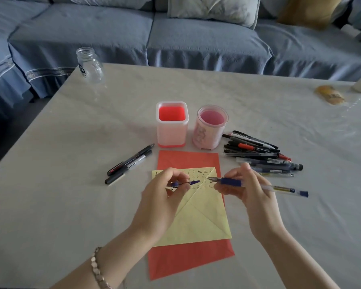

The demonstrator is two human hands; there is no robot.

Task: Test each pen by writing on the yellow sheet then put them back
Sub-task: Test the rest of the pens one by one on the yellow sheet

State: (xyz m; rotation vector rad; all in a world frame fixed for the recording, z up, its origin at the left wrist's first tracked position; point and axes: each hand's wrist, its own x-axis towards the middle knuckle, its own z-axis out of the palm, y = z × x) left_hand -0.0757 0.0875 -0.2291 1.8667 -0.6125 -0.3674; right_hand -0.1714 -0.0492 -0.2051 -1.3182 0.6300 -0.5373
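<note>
A yellow sheet (198,217) with rows of small written marks along its top lies on a larger red sheet (188,261). My right hand (250,192) grips a clear pen with a blue grip (258,185), its uncapped tip pointing left above the yellow sheet. My left hand (165,197) pinches the blue cap (193,182) just left of that tip, a small gap apart. A pile of several pens (261,156) lies to the right. Three dark pens (129,163) lie to the left.
Two empty holders stand behind the sheets: a square one with a red inside (172,136) and a round pink one (207,135). A glass jar (90,65) sits at the table's far left corner. A yellow object (329,94) lies far right. A blue sofa (196,34) runs behind.
</note>
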